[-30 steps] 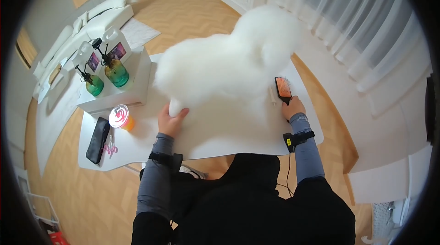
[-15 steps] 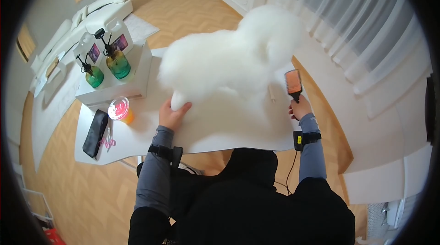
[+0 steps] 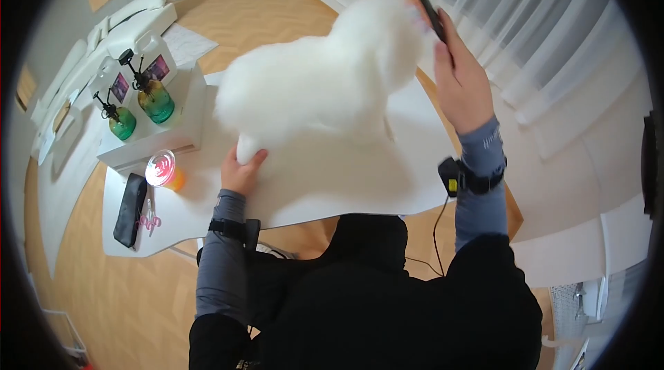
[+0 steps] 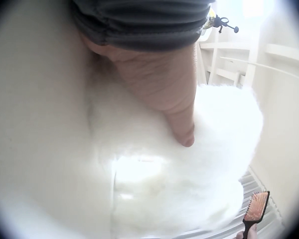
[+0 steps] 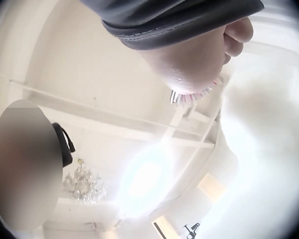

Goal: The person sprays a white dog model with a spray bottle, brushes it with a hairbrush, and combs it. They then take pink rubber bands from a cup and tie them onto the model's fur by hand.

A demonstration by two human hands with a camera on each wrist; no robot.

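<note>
A fluffy white dog-shaped figure (image 3: 297, 83) stands on the white table (image 3: 325, 190), its head end to the right. The left hand (image 3: 240, 175) grips one of its legs low down at the left end; in the left wrist view the thumb of that hand (image 4: 162, 84) lies against white fur. Raised beside the head end, the right hand (image 3: 465, 83) holds a paddle brush (image 3: 420, 2) by its handle, bristles facing the fur. Whether the bristles touch the fur cannot be told. The right wrist view shows the hand (image 5: 189, 64) with bristle tips beyond it.
At the left stand two green-amber spray bottles (image 3: 155, 104) on a white box (image 3: 155, 147), with white jugs behind. Nearer are a lidded cup (image 3: 163, 169), a black pouch (image 3: 130, 211) and pink-handled scissors (image 3: 150, 221). A thin pale stick lies partly hidden behind the figure.
The right hand has lifted the brush from the table's right side up to the figure's head end and turned it. The left hand keeps its grip on the leg. The head view has shifted slightly.
</note>
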